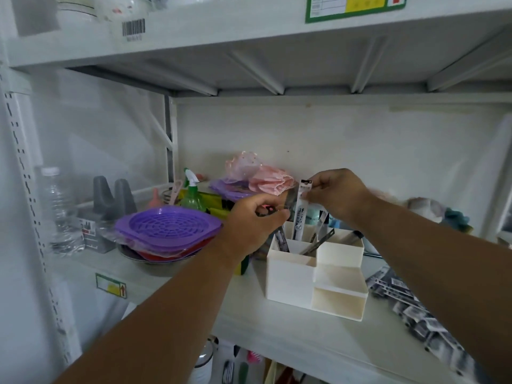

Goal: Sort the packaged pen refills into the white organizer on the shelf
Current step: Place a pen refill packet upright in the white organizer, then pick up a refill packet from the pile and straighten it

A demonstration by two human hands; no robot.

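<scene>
Both arms reach in over the white shelf toward the white organizer, which stands near the front edge, right of centre. The right hand pinches the top of a packaged refill between thumb and fingers and holds it upright, its lower end down inside one of the far compartments. The left hand, just left of that, has its fingers curled round another package — a thin dark strip that slants down into the near left compartment; the top of it is blurred, so how exactly it is gripped is hard to make out. A few more refills already lean in the tall compartments at the back, while the low front drawer section sits in front.

To the right, on the shelf beside the organizer, lies a loose pile of packaged refills, partly hidden under the right forearm. To the left sits a stack of purple strainers on a metal bowl, with a green spray bottle behind and a clear water bottle at far left.
</scene>
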